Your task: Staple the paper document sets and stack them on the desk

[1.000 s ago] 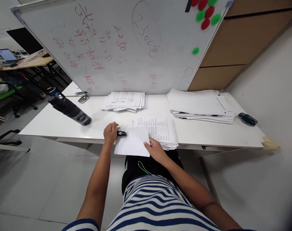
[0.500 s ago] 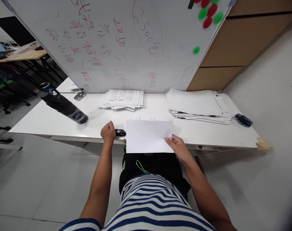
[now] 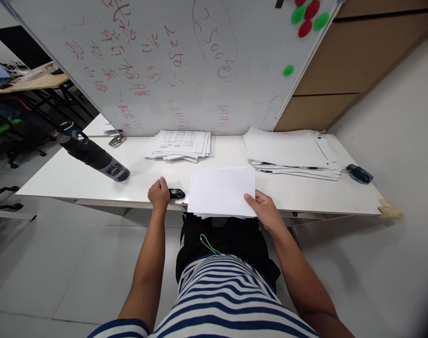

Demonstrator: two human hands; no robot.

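Note:
My left hand (image 3: pixel 159 194) is closed at the front edge of the table, with its fingers wrapped round one end of a black stapler (image 3: pixel 177 193). The stapler's rounded nose sticks out to the right, a little short of the paper. White paper sheets (image 3: pixel 221 190) are pinched at their right side by my right hand (image 3: pixel 265 209), thumb on top and the other fingers hidden underneath. Edges of several sheets show along the near side of this paper, which overhangs the table's front edge.
Behind lie a stack of printed sheets (image 3: pixel 182 144) and a larger paper stack (image 3: pixel 284 148). A dark bottle (image 3: pixel 96 158) stands at left, near a grey object (image 3: pixel 116 140). A dark blue object (image 3: pixel 359 173) sits at far right. A whiteboard (image 3: pixel 249 61) rises behind the table (image 3: pixel 143 176).
My right hand has moved the paper slightly away from me and to the right, covering the printed lines that showed behind it. More sheet edges show at the near side. My left hand stays put.

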